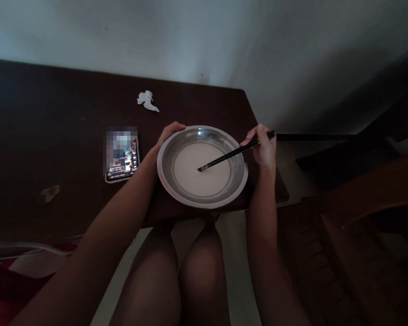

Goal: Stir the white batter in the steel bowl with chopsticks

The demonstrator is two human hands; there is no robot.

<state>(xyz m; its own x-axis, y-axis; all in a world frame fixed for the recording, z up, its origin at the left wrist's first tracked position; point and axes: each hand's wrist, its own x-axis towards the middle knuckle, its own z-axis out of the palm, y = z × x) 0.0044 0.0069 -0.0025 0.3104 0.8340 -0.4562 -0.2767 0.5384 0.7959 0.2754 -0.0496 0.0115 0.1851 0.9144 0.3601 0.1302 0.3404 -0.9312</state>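
Note:
A wide steel basin stands near the front right corner of a dark wooden table. It holds a shallow pool of white batter. My left hand curls over the basin's left rim and grips it. My right hand is closed on black chopsticks; their tips dip into the white batter near the basin's middle.
A phone with a lit screen lies left of the basin. A crumpled white tissue sits farther back. A pale wall rises behind the table. A wooden chair stands at the right. My knees are under the table edge.

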